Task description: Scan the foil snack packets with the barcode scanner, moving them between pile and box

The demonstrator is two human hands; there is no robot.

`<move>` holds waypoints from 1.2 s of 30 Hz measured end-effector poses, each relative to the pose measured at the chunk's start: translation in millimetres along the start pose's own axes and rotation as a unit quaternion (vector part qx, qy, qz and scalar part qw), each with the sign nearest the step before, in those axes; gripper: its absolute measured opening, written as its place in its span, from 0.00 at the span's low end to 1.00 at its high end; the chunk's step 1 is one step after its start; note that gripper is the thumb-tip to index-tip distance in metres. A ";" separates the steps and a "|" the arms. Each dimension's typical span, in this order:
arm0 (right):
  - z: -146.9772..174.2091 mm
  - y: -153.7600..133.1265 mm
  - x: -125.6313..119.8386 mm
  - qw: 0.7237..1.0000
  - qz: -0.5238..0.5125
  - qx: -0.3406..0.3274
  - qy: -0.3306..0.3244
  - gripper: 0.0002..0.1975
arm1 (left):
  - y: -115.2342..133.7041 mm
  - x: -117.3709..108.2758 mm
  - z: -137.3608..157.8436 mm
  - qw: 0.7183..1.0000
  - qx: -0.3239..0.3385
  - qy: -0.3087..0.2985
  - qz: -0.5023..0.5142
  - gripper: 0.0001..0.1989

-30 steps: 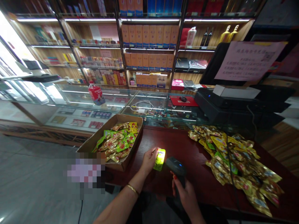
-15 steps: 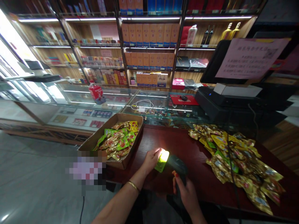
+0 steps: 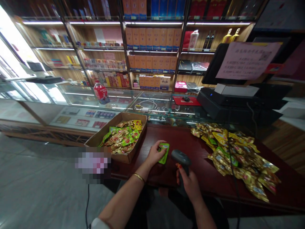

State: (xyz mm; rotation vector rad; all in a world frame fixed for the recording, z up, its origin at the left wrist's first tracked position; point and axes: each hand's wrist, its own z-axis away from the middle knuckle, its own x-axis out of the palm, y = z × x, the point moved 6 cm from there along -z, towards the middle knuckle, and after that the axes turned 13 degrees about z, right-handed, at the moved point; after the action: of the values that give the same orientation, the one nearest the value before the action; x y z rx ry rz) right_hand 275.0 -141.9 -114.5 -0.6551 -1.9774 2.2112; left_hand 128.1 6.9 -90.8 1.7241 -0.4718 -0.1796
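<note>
In my left hand (image 3: 156, 154) is a green snack packet (image 3: 164, 154), gripped by its left side above the dark red table. My right hand (image 3: 187, 178) is wrapped round the handle of a dark barcode scanner (image 3: 181, 157), whose head points toward the packet. To the left stands an open cardboard box (image 3: 129, 158) with green and gold packets in it. A pile of gold, yellow and green snack packets (image 3: 238, 159) lies on the table to the right of the scanner.
Behind the table runs a glass display counter (image 3: 119, 106) with a red-labelled bottle (image 3: 101, 92), a white cable (image 3: 145, 105) and a mouse (image 3: 186, 99) on a red mat. A monitor (image 3: 214, 65) with a paper sheet stands at the right. A black cable (image 3: 231, 165) hangs across the packet pile.
The bright scanner light on the green packet has gone out. Both hands still hold the same things, the scanner head now showing clearly. The whole view has shifted slightly.
</note>
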 end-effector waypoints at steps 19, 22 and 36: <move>2.7 16.2 -5.0 0.999 0.023 0.029 -0.019 0.34 | -3.4 -4.2 10.4 0.998 -0.016 0.046 0.043 0.19; 3.4 16.1 -5.7 0.999 0.041 0.024 -0.012 0.34 | -2.1 -2.2 12.0 0.998 -0.023 0.041 0.043 0.20; 1.5 21.2 -5.9 0.999 0.014 0.049 -0.006 0.40 | -19.2 0.1 7.8 1.000 -0.009 0.005 -0.012 0.24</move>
State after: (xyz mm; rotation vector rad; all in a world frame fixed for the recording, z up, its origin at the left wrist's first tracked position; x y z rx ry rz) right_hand 284.1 -148.6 -133.4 -0.6627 -1.8617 2.3171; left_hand 129.4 2.4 -111.0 1.7138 -0.4408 -0.1924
